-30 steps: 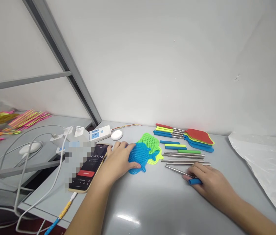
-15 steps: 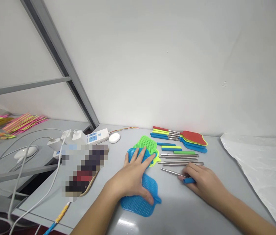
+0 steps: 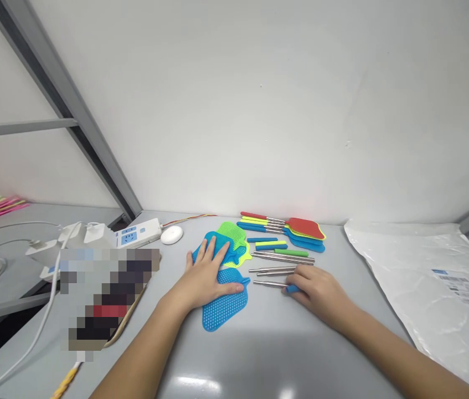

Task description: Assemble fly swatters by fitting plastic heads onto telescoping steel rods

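Observation:
My left hand [image 3: 211,277] lies flat with fingers spread over blue perforated fly swatter heads. One blue head [image 3: 226,305] is partly under its thumb; another blue head [image 3: 213,244] is beneath its fingers. Green [image 3: 233,231] and yellow [image 3: 243,258] heads lie just behind. My right hand [image 3: 319,288] is closed on a blue handle sleeve [image 3: 292,288], whose far end is hidden by the fingers. A thin metal rod [image 3: 268,284] runs along the table into the same fingers; its grip there is hidden. More metal rods [image 3: 273,271] lie just beyond this hand.
Loose blue, yellow and green handle sleeves [image 3: 291,252] lie behind the rods. Whole fly swatters [image 3: 305,226] are stacked near the wall. A white plastic bag [image 3: 421,277] covers the right side. At left are a power strip [image 3: 138,235], a round white device [image 3: 171,235] and a blurred-out phone-like object [image 3: 109,305].
The camera view has swung right, so most things appear further left. The left hand stays on the swatter heads, and the right hand still grips the blue sleeve beside the rod.

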